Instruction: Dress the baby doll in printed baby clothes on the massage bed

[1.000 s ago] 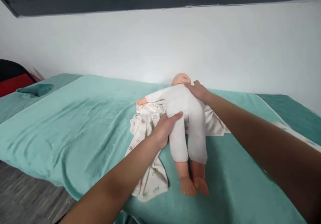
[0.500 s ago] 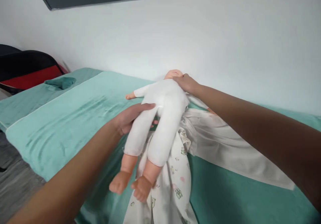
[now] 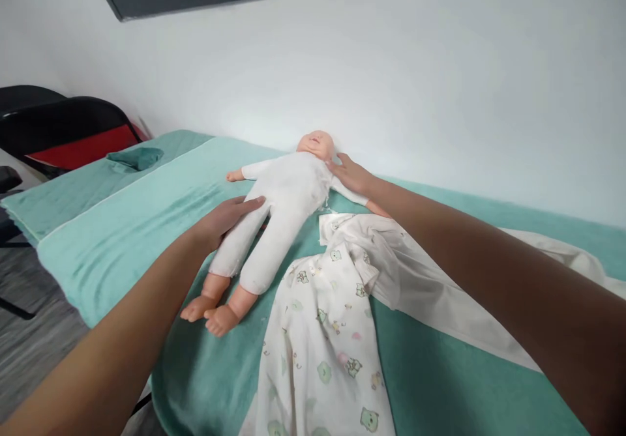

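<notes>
Doll (image 3: 293, 185) face up, just left of frame centre — my left hand (image 3: 229, 219) wraps its thigh; my right hand (image 3: 349, 172) at its shoulder — finger closure there, cannot tell. Cloth (image 3: 325, 345) lower centre.

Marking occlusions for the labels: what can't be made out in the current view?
All head view:
- Left hand: most fingers, hidden by the doll.
- Doll: its back, facing down; its hand on the right of the picture, behind the right forearm.
- Printed garment: lower end, cut off by bottom edge.
- White cloth: middle, behind that forearm.
</notes>
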`<state>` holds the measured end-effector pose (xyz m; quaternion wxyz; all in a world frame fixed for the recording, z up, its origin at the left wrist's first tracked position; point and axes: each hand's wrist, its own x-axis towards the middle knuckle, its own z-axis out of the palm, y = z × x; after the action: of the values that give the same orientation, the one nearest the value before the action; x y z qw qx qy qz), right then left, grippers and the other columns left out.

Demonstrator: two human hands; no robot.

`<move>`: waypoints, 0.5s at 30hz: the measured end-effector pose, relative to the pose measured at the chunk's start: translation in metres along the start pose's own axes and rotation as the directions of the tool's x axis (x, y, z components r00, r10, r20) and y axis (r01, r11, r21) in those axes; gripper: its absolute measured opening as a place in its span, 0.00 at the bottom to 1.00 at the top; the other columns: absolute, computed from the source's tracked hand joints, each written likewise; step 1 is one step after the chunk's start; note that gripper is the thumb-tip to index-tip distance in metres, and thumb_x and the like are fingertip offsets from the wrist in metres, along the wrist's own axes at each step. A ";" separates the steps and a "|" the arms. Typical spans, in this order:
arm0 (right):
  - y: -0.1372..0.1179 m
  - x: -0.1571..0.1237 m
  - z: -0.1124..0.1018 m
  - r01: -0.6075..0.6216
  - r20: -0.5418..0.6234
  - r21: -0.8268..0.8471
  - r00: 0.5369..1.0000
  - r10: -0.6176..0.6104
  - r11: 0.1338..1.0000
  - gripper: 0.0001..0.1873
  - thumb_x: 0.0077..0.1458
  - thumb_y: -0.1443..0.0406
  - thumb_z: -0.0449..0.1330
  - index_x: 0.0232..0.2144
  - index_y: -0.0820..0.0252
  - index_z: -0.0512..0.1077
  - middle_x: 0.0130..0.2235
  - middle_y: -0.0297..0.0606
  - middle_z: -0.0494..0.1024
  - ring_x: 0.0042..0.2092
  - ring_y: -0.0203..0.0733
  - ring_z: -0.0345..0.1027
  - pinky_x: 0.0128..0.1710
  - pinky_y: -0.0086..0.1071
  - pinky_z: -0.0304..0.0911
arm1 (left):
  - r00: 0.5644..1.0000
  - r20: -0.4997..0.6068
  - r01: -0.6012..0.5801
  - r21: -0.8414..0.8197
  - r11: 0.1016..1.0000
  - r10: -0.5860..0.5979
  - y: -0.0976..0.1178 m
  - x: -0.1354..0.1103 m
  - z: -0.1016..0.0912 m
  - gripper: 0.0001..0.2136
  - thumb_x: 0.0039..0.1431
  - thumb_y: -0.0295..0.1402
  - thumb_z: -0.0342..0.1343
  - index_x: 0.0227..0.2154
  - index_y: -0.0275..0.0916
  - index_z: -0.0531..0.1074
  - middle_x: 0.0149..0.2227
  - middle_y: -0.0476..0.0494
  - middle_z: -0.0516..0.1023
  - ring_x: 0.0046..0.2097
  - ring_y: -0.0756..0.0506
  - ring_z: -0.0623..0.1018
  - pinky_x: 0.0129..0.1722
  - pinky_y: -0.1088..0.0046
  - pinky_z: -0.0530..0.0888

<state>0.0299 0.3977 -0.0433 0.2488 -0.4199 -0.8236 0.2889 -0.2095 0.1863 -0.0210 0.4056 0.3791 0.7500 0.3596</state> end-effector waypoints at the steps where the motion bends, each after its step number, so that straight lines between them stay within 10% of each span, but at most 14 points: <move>1: 0.009 -0.016 -0.009 -0.064 0.000 -0.083 0.998 0.064 0.995 0.37 0.64 0.40 0.42 0.59 0.60 0.64 0.62 0.51 0.70 0.60 0.55 0.66 0.59 0.43 0.60 | 0.985 -0.141 -0.073 0.186 0.980 0.100 0.001 -0.009 0.004 0.32 0.59 0.50 0.57 0.58 0.31 0.67 0.53 0.26 0.76 0.51 0.30 0.78 0.51 0.48 0.73; 3: 0.028 -0.053 -0.031 -0.168 -0.018 -0.273 0.985 0.169 0.947 0.36 0.68 0.45 0.32 0.49 0.60 0.71 0.54 0.49 0.77 0.53 0.50 0.72 0.53 0.38 0.62 | 0.856 -0.293 -0.211 0.553 0.806 0.426 -0.001 -0.035 0.018 0.29 0.62 0.48 0.53 0.60 0.33 0.65 0.59 0.27 0.71 0.59 0.29 0.72 0.57 0.46 0.68; 5: 0.044 -0.093 -0.052 -0.243 -0.048 -0.347 0.969 0.242 0.906 0.37 0.69 0.48 0.31 0.40 0.62 0.74 0.45 0.51 0.80 0.47 0.52 0.74 0.48 0.40 0.63 | 0.742 -0.168 -0.369 0.706 0.604 0.649 -0.008 -0.063 0.040 0.23 0.65 0.46 0.50 0.57 0.37 0.68 0.59 0.32 0.72 0.61 0.31 0.70 0.59 0.51 0.68; 12: 0.037 -0.213 -0.097 -0.141 0.072 -0.640 0.968 0.242 0.755 0.18 0.61 0.54 0.56 0.49 0.56 0.72 0.50 0.46 0.79 0.47 0.54 0.72 0.40 0.37 0.61 | 0.670 0.312 -0.616 0.740 0.270 0.674 -0.032 -0.113 0.119 0.18 0.58 0.41 0.60 0.48 0.35 0.73 0.59 0.30 0.71 0.69 0.29 0.58 0.67 0.42 0.55; 15: 0.004 -0.256 -0.105 -0.019 0.104 -0.646 0.988 0.113 0.763 0.14 0.65 0.61 0.52 0.50 0.52 0.71 0.53 0.40 0.77 0.49 0.48 0.71 0.41 0.35 0.58 | 0.501 0.439 -0.756 0.641 0.131 0.746 -0.013 -0.133 0.133 0.09 0.58 0.27 0.56 0.41 0.36 0.74 0.64 0.31 0.66 0.71 0.31 0.53 0.67 0.47 0.59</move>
<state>0.2350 0.2135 -0.0145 0.0229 -0.4876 -0.8724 0.0261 -0.0450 0.0971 -0.0427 -0.0332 0.8364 0.5268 0.1478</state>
